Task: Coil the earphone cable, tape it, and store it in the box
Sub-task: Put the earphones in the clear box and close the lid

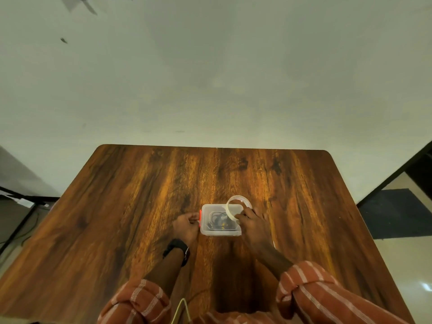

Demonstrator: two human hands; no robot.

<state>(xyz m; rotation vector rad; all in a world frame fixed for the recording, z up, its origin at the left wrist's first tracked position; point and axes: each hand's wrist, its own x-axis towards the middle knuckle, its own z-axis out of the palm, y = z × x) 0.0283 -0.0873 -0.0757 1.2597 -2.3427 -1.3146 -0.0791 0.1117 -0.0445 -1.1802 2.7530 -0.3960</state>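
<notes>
Filling the lower half of the frame, a dark wood-grain desk (140,206) w/ rounded far corners runs up to a plain pale wall (210,78) that takes the whole upper half. At far left a dark metal frame (23,206) stands beside the desk; at far right, light floor (402,265) w/ a dark mat (395,213) on it.

Just below frame centre sits a small clear plastic box (221,232), rectangular w/ rounded corners, w/ an orange-red clip (200,217) on its left end. Inside it a dark earphone cable (218,220) lies bunched, w/ a yellowish bit low in the tangle; can't tell if it's taped. No lid seen on the box, though blur makes that unsure.

Left hand (185,226) is at the box's left end, fingers (194,216) curled in at the clip and touching it; whether they actually pinch it is unclear. Black watch (177,250) on that wrist. Right hand (253,226) is at the box's right side, fingers closed on a whitish tape roll (238,198), held tilted above the box's far right corner, ring standing nearly upright. Both forearms bare, w/ rust-orange striped sleeves (311,286) rolled up at the bottom of the frame.
</notes>
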